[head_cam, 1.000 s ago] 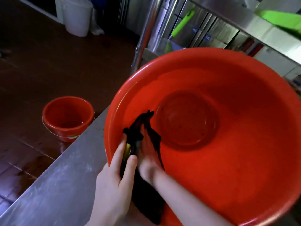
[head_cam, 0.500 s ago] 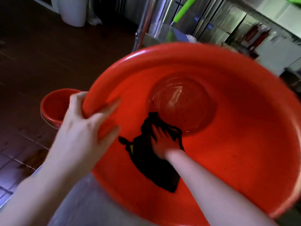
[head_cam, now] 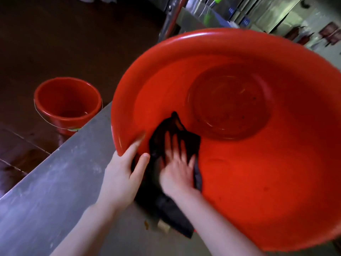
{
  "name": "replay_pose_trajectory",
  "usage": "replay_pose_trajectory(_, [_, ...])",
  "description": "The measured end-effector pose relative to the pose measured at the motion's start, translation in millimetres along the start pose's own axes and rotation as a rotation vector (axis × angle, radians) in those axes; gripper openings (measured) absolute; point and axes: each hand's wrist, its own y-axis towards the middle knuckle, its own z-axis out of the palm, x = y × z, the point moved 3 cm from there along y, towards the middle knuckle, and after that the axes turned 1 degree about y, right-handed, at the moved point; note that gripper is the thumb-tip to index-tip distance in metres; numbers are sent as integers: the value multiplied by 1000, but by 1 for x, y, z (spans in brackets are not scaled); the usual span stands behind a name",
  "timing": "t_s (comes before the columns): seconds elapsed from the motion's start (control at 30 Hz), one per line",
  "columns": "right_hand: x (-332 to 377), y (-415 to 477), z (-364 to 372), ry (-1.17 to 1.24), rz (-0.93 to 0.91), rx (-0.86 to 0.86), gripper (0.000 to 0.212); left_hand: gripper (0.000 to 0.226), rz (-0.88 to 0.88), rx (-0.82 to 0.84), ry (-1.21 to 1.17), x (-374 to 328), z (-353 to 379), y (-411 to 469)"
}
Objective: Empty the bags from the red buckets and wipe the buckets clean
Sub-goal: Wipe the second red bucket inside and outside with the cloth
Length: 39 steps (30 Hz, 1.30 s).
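Observation:
A large red bucket (head_cam: 258, 172) lies tipped toward me on a steel counter (head_cam: 51, 191), its inside and round bottom showing. My left hand (head_cam: 123, 174) grips its near left rim, fingers over the edge. My right hand (head_cam: 178, 170) presses a black cloth (head_cam: 171, 204) flat against the inner wall, fingers spread and blurred. The cloth hangs out over the rim onto the counter. A second, smaller red bucket (head_cam: 67, 104) with a wire handle stands upright on the floor to the left, nothing visible in it.
The counter's edge runs diagonally from lower left to the big bucket. Dark wet floor tiles (head_cam: 55, 43) lie beyond it. Steel shelving (head_cam: 258, 13) and a green-handled tool (head_cam: 212, 8) stand behind the bucket, with a metal post (head_cam: 171, 17).
My left hand has slid from the upper left rim down to the near rim. My right hand and the cloth have moved from beside the bucket's bottom back toward the rim.

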Motion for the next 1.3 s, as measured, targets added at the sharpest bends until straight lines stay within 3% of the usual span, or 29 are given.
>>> replay_pose_trajectory(0.1, [13,2,1,112,-91,-72,66,46,26,-11,-25,4,0,-2])
replay_pose_trajectory(0.17, [-9,34,-4,97,84,-81,64,46,34,-21,-52,4,-1,-3])
replay_pose_trajectory(0.23, [-31,73,-12,140,306,51,60,47,38,-23,-85,5,0,-5])
replay_pose_trajectory(0.33, [-37,95,-23,212,426,79,57,50,55,-44,-89,6,3,-5])
replay_pose_trajectory(0.4, [-23,79,-20,210,374,76,57,50,57,-85,-68,6,1,-3])
replay_pose_trajectory(0.5, [9,11,-5,115,64,-51,64,49,51,-79,-63,5,-1,-5])
replay_pose_trajectory(0.57, [14,-8,-5,103,-20,-68,68,46,30,-55,-72,5,-2,-5])
replay_pose_trajectory(0.77, [-20,62,-13,88,225,-15,60,35,40,-79,-23,-8,-12,6])
replay_pose_trajectory(0.9, [-39,65,-9,-5,106,-14,58,34,383,-366,251,-44,-47,45])
replay_pose_trajectory(0.97, [-55,58,-11,-74,66,10,58,42,470,-308,311,-48,-49,56])
replay_pose_trajectory(1.07, [-87,57,-22,-249,108,-2,62,53,349,-211,232,-31,-33,42])
replay_pose_trajectory(1.13, [-106,62,-30,-336,243,7,64,55,254,-206,156,-21,-13,23])
replay_pose_trajectory(1.23, [-107,74,-35,-196,487,41,63,55,179,-170,61,-22,18,6])
replay_pose_trajectory(1.3, [-82,73,-30,-11,472,59,59,48,145,-171,6,-24,28,2])
